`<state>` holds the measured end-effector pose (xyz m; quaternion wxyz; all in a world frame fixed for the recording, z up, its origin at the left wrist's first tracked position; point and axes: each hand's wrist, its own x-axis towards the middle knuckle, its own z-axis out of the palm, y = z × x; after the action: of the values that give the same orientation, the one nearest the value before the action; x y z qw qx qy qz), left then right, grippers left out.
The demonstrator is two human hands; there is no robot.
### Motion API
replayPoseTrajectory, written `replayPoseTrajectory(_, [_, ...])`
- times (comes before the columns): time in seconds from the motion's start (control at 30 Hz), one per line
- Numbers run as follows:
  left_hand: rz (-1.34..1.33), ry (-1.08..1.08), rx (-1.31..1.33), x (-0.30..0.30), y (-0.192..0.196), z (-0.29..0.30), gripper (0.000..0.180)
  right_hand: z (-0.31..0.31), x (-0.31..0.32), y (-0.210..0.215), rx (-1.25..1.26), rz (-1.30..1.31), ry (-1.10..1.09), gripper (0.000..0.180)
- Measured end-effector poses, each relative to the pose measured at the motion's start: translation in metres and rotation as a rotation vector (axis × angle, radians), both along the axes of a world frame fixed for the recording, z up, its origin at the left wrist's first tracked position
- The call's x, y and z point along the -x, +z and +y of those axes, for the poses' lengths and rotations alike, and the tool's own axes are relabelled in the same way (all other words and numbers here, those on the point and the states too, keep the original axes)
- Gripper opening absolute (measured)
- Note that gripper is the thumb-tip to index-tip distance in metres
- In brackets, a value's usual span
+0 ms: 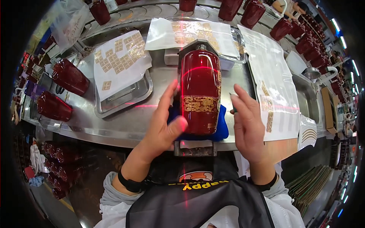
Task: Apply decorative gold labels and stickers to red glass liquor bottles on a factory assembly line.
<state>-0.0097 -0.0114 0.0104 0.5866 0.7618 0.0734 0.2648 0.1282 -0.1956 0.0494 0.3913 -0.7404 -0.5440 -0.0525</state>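
Note:
A glossy dark red bottle (199, 85) lies on its side in a metal cradle on a blue cloth (222, 131), neck pointing away from me. A gold patterned band (200, 103) wraps its lower body, and a red laser cross falls on it. My left hand (164, 125) cups the bottle's left side, thumb against its base. My right hand (248, 123) sits just right of the bottle with fingers spread, and a small dark object shows behind the fingers; whether the hand holds it I cannot tell.
A steel tray (123, 99) at left carries a sheet of gold decals (119, 57). More decal sheets (192, 32) lie at the back and a long sheet (273, 81) at right. Several red bottles (70, 78) stand around the steel bench.

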Motion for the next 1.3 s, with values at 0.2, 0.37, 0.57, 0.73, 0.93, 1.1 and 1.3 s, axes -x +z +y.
replayPoseTrajectory(0.2, [-0.042, 0.028, 0.223, -0.018, -0.005, -0.005, 0.062, 0.01, 0.002, -0.017, 0.031, -0.197, 0.053, 0.061])
replayPoseTrajectory(0.37, [-0.073, -0.031, 0.405, -0.02, -0.009, -0.006, 0.062, 0.01, 0.002, -0.017, 0.073, -0.192, 0.055, 0.064])
replayPoseTrajectory(0.57, [-0.074, 0.165, -0.112, -0.014, 0.013, -0.009, 0.07, 0.011, 0.002, -0.018, 0.056, -0.184, 0.059, 0.06])
replayPoseTrajectory(0.73, [0.129, 0.248, -1.106, -0.007, 0.025, -0.046, 0.068, 0.01, 0.003, -0.017, 0.05, -0.133, 0.05, 0.055])
replayPoseTrajectory(0.93, [0.099, 0.339, -0.946, 0.014, 0.013, -0.031, 0.077, 0.011, 0.001, -0.015, 0.044, -0.145, 0.071, 0.056])
replayPoseTrajectory(1.1, [0.217, 0.319, -0.943, 0.01, 0.009, -0.03, 0.096, 0.01, 0.001, -0.015, 0.03, -0.148, 0.061, 0.058])
replayPoseTrajectory(1.3, [0.061, 0.15, -0.441, 0.0, -0.004, -0.012, 0.108, 0.008, 0.001, -0.015, -0.012, -0.167, 0.069, 0.057])
